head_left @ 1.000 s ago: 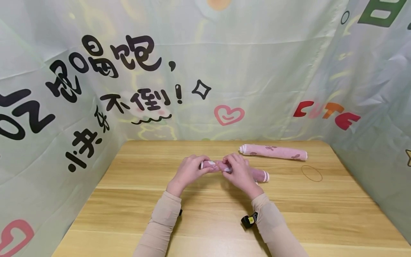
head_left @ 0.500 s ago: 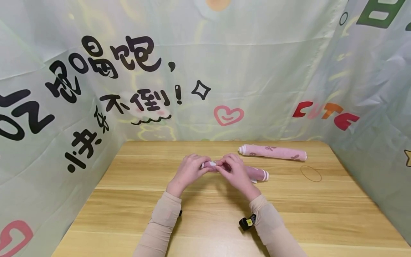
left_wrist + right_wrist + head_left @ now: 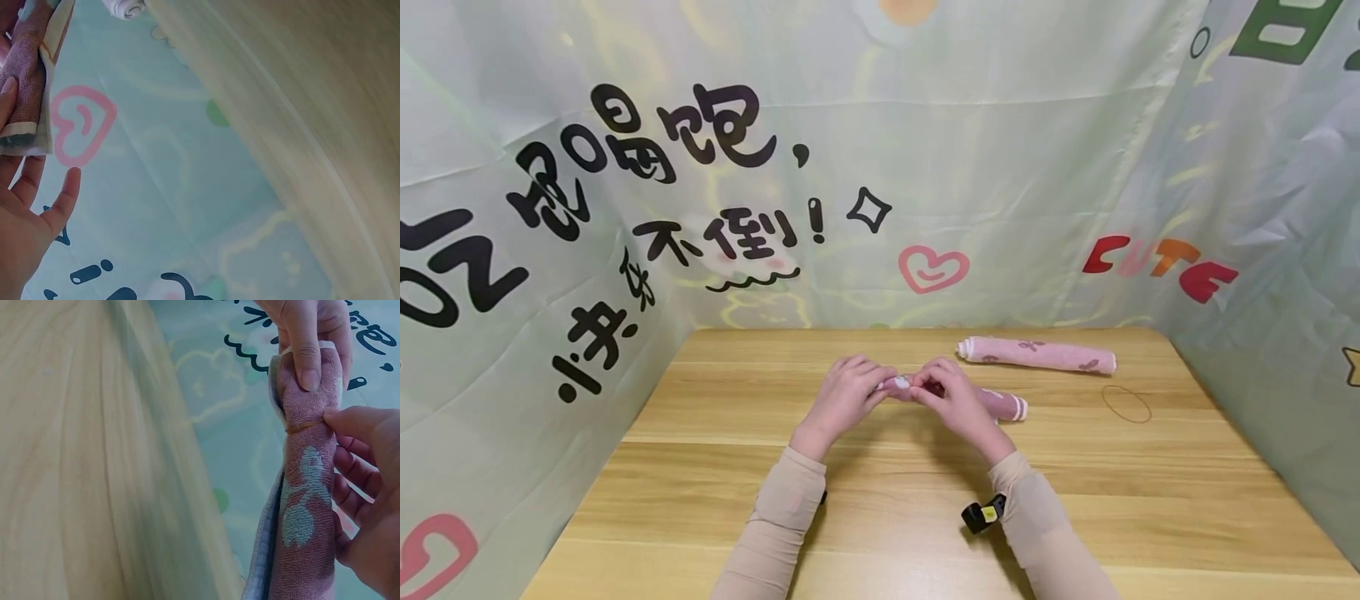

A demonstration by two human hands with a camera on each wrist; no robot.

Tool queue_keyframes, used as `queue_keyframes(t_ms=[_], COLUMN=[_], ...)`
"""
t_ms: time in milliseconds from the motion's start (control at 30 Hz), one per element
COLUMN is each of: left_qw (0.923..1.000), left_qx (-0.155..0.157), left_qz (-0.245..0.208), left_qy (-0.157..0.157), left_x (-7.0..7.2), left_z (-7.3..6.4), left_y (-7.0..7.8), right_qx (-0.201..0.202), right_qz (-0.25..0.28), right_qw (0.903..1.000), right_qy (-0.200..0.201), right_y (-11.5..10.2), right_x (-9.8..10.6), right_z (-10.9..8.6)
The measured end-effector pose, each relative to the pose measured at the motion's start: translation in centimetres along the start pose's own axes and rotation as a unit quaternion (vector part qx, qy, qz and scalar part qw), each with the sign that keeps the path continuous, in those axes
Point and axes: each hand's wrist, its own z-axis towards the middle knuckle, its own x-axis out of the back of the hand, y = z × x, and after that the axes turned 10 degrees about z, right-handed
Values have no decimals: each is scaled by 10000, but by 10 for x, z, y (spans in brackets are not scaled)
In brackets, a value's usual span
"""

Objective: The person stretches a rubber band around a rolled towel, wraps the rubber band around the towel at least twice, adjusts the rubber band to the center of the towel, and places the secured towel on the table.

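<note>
Right wrist — towel [image 3: 309, 469], end in left hand [image 3: 312, 328], against right hand [image 3: 378, 481]

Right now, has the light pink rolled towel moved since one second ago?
No; the light pink rolled towel keeps its place relative to the wooden table's back edge.

Terry rolls: there were two, a mauve white-striped roll [image 3: 1002, 405] and a pale-pink bow-printed roll [image 3: 1052, 356].
Thin tan bands: there were two, a snug band [image 3: 304, 425] and a loose loop [image 3: 1138, 422].
Bare hands: two showed, left hand [image 3: 842, 402] and right hand [image 3: 955, 406].
Beige sleeves [image 3: 775, 517]: two showed.
Wood-grain table [image 3: 692, 500]: there was one.
</note>
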Motion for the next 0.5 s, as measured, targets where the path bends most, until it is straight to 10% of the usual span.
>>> queue_keyframes(t_ms=[233, 500], left_qw=[9998, 9979], left_qx=[-177, -529], left_qz=[43, 232], left_qy=[127, 281], left_x=[-3, -4], left_z=[0, 4], left_y=[2, 12], right_qx=[-192, -243], right_qz=[-148, -1428], right_qw=[9996, 9831], right_qy=[108, 1122], right_y=[0, -3], right_x=[3, 0], right_z=[-1, -1])
